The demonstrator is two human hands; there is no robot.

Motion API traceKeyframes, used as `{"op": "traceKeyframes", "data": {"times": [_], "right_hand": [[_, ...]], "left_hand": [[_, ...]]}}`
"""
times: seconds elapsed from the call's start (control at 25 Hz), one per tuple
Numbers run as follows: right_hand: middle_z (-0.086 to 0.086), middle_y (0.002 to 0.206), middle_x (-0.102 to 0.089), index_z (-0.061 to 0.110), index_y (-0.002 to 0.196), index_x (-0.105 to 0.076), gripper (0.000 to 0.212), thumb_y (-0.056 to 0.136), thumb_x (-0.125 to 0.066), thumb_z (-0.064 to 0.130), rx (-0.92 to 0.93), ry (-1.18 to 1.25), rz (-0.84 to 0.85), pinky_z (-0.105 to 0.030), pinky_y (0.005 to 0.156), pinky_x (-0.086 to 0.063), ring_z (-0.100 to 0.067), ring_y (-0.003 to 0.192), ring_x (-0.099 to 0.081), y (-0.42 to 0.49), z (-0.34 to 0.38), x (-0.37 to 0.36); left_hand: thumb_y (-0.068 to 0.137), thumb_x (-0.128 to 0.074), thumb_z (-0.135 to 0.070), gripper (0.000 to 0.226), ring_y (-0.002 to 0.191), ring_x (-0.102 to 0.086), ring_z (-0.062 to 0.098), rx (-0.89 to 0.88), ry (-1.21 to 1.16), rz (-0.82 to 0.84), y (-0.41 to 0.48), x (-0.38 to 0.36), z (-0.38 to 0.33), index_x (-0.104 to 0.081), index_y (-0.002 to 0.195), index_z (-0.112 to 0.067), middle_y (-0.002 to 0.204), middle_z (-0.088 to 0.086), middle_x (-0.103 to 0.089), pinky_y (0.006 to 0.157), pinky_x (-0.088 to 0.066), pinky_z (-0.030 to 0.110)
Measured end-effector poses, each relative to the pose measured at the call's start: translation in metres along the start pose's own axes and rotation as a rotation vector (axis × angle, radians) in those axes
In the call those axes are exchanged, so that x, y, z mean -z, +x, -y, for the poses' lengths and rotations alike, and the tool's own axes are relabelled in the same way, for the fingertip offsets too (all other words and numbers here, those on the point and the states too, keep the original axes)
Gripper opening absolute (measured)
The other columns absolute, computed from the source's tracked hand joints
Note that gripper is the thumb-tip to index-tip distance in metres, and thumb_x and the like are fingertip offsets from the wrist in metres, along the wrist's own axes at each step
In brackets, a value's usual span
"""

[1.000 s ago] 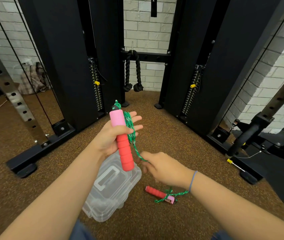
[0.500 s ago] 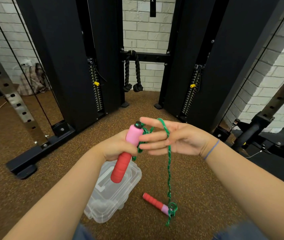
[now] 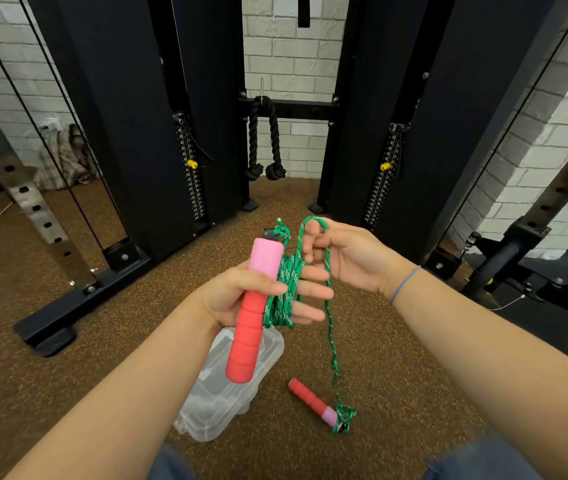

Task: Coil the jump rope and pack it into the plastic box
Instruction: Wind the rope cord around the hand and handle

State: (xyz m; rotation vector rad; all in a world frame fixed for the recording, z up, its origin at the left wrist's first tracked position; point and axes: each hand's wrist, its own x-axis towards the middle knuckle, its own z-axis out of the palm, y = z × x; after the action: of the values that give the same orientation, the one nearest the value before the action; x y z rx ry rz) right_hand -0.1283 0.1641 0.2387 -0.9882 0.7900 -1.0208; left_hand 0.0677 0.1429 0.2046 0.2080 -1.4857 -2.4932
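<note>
Green braided rope [image 3: 284, 292] is wound in several turns around the spread fingers of my left hand [image 3: 241, 296], which is clamped on the red-and-pink foam handle [image 3: 253, 313], thumb pressing it against my palm. My right hand [image 3: 348, 258] sits just beside the left, fingers curled closed on a loop of the rope lifted above the coil. From that loop the free length drops down to the second handle [image 3: 313, 403], which lies on the brown speckled floor [image 3: 68, 393], with a small tangle of rope at its pink end. The clear plastic box [image 3: 223, 400] lies on the floor below my left hand, partly hidden by the handle I hold; whether its lid is latched I cannot tell.

The step in hand, as I judge it, is laying the next turn. To do it well I should keep my left fingers spread so the turns stay even and side by side, feed the rope with light tension from the right hand, and let the loose tangle by the far handle untwist before it reaches the coil. Behind everything stand the black cable machine [image 3: 119, 116] and white brick wall [image 3: 286, 64].
</note>
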Motion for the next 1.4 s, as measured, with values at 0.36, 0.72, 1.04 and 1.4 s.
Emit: {"op": "traceKeyframes", "data": {"times": [0.36,0.72,1.04,1.4], "right_hand": [[-0.003,0.124,-0.063,0.022,0.125,-0.051,0.028,0.099,-0.04,0.019,-0.318,-0.227,0.115,-0.049,0.094,-0.048,-0.022,0.109,-0.062,-0.001,-0.077,0.014],[-0.017,0.145,-0.044,0.042,0.137,-0.025,0.059,0.099,-0.027,-0.004,-0.448,-0.663,0.472,-0.036,0.096,-0.045,-0.037,0.123,-0.052,-0.023,-0.05,-0.001],[-0.008,0.088,-0.068,0.016,0.085,-0.052,0.036,0.088,-0.029,-0.012,-0.429,-0.844,0.531,-0.025,0.067,-0.051,-0.015,0.074,-0.071,-0.02,-0.01,-0.01],[0.002,0.051,-0.051,0.017,0.059,-0.05,0.037,0.081,-0.036,-0.009,-0.203,-0.943,0.269,-0.022,0.051,-0.04,-0.009,0.045,-0.048,-0.002,0.035,-0.004]], "left_hand": [[0.084,-0.044,-0.007,0.056,0.127,-0.045,0.041,-0.251,-0.289,-0.056,0.006,-0.009,-0.002,-0.037,0.138,0.007,0.14,0.026,-0.045,0.11,-0.03,0.052],[0.049,-0.075,-0.016,0.103,0.127,-0.044,0.045,-0.274,-0.17,-0.348,-0.001,0.011,-0.005,-0.031,0.14,0.004,0.14,0.028,-0.043,0.107,-0.034,0.053],[0.051,-0.059,-0.005,0.075,0.111,-0.062,0.033,-0.095,0.077,-0.439,-0.004,-0.006,-0.003,-0.047,0.125,0.002,0.119,0.025,-0.063,0.095,-0.048,0.033],[0.089,-0.036,0.001,0.028,0.038,-0.058,0.022,0.065,0.069,-0.478,0.002,-0.039,-0.005,-0.053,0.067,0.002,0.044,0.019,-0.057,0.046,-0.045,0.012]]}}
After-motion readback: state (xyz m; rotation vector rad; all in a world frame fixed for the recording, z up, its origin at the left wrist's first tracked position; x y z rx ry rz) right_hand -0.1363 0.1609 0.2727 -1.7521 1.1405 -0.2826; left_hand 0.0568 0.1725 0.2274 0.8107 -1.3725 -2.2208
